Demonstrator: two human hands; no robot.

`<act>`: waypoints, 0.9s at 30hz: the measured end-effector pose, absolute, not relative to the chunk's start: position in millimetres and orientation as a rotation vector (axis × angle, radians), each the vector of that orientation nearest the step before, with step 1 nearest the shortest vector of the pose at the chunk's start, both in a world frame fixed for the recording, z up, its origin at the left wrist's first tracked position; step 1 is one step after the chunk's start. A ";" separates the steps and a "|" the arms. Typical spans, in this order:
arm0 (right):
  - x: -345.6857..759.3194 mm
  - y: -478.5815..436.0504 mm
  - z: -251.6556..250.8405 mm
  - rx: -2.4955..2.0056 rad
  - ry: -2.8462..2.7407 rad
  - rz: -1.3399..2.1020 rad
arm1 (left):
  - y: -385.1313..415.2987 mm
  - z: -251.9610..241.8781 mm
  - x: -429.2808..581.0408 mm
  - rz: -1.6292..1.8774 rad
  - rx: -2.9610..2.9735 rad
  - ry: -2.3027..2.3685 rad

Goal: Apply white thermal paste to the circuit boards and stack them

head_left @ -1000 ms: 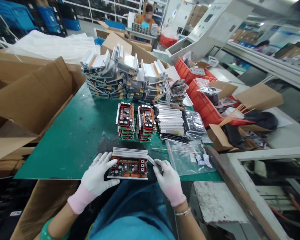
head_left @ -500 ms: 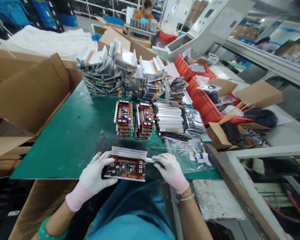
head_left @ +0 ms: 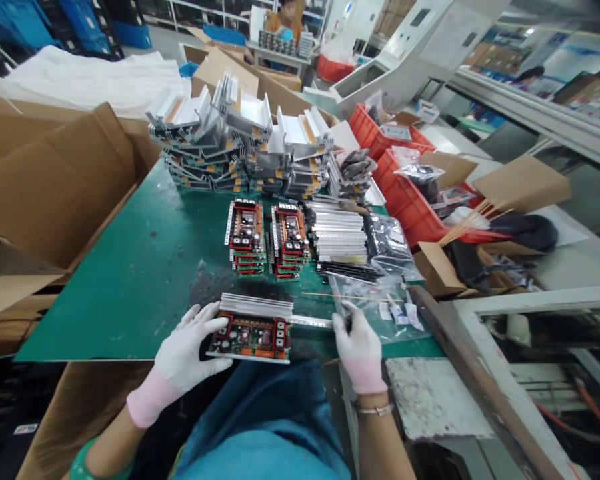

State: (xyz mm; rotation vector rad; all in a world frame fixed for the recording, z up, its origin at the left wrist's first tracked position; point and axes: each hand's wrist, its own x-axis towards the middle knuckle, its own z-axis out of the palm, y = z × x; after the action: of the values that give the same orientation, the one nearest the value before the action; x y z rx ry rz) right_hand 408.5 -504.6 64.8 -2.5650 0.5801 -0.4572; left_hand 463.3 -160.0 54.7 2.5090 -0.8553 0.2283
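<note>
My left hand (head_left: 183, 347), in a white glove with a pink cuff, grips the left end of a circuit board (head_left: 253, 335) seated in a finned aluminium heat sink (head_left: 257, 305). Its thumb is at the near edge and its fingers curl over the far left corner. A thin metal strip (head_left: 311, 322) juts from the right end of this assembly. At the strip's outer end is my right hand (head_left: 360, 347), also gloved, its fingers closed around the tip. The exact contact there is partly hidden by the fingers.
Two stacks of circuit boards (head_left: 247, 233) stand beyond the assembly, beside a pile of metal strips (head_left: 337, 233). Stacked aluminium profiles (head_left: 290, 143) line the back. Plastic bags (head_left: 390, 243), red crates (head_left: 405, 193) and a bar (head_left: 460, 360) are at right; a cardboard box (head_left: 65, 173) is left.
My right hand has moved right, away from the assembly, and a longer stretch of the metal strip now shows. My left hand keeps its hold on the board.
</note>
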 end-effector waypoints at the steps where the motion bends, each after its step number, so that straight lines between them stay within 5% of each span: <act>1: 409.5 -497.8 63.4 -2.528 0.560 -0.423 | -160.3 55.3 463.6 0.229 2.507 -0.853; 9: 425.3 -445.3 66.1 -2.307 0.107 -0.310 | -160.7 58.9 464.3 0.197 2.521 -0.826; 20: 456.8 -478.8 79.6 -2.841 0.002 -0.459 | -154.2 50.1 463.8 0.174 2.567 -0.789; 27: 423.1 -460.5 77.2 -2.436 0.053 -0.265 | -155.0 51.9 466.0 0.179 2.571 -0.804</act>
State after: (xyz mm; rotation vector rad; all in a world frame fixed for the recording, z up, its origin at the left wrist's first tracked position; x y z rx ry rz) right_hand 423.1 -460.5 77.2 -2.4361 0.0535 -0.2650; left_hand 466.0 -155.0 51.9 2.5708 -0.8042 0.1793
